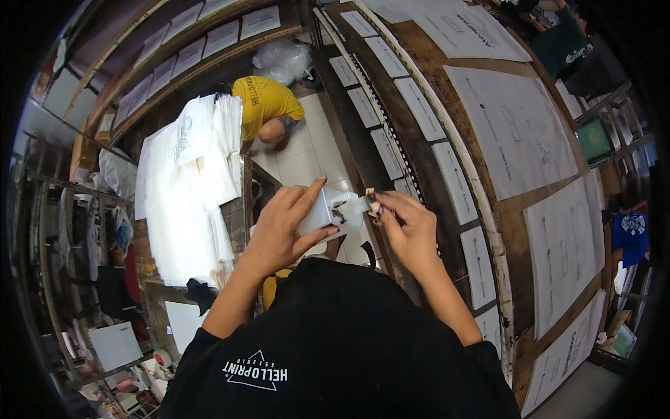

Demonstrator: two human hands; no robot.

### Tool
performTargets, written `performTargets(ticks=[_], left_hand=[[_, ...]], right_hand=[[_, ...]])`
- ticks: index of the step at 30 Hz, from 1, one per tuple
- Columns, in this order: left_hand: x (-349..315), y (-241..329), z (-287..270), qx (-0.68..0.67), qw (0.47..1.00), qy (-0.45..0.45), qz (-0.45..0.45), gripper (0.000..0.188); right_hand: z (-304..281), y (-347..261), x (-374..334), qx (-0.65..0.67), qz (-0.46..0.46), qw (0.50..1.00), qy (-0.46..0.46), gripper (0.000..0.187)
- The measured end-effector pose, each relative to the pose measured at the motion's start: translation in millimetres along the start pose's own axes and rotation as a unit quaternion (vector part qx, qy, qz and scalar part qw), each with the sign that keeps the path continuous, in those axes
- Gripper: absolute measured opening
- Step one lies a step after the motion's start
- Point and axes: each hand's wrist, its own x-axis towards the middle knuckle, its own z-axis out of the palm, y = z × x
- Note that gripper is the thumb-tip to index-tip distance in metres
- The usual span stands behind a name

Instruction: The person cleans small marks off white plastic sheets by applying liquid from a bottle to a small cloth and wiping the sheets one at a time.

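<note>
My left hand (283, 220) is wrapped round a translucent white plastic bottle (322, 214), which lies tilted with its neck toward the right. Dark smudges mark the bottle's side. At the neck, the fingers of my right hand (412, 230) are pinched together on a small crumpled cream scrap (372, 207) with dark stains. Whether the scrap is cloth or paper, and whether it covers the bottle's mouth, I cannot tell. Both hands are held in front of my black shirt, above the aisle.
On the left, a table carries a tall pile of white printed sheets (185, 202). A person in a yellow shirt (265, 105) crouches ahead on the tiled floor (307, 133). Along the right runs a long bench with printed sheets (513, 129). Other people stand beyond it.
</note>
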Motion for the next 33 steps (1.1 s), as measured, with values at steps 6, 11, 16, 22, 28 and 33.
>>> performTargets(ticks=[6,11,16,22,28,33], left_hand=[[19,12,-28,0.049,0.996,-0.076,-0.021,0.075],[22,9,-37,0.067,0.993,-0.097,-0.023,0.073],[22,3,-38,0.085,0.989,-0.115,-0.028,0.073],[12,-6,-36,0.072,0.989,-0.113,-0.058,0.072],[-33,-34,4,-0.013,0.996,-0.006,-0.083,0.069],[-90,-68,65,-0.086,0.981,0.1,-0.145,0.072]], right_hand=[[25,30,-10,0.28,0.239,0.93,-0.011,0.021],[42,33,-12,0.353,0.264,0.898,-0.02,0.02],[55,42,-18,0.404,0.277,0.872,-0.009,0.019],[60,45,-16,0.341,0.282,0.895,-0.047,0.021],[42,13,13,-0.043,-0.051,0.992,-0.107,0.024],[54,9,26,-0.093,-0.131,0.965,-0.209,0.023]])
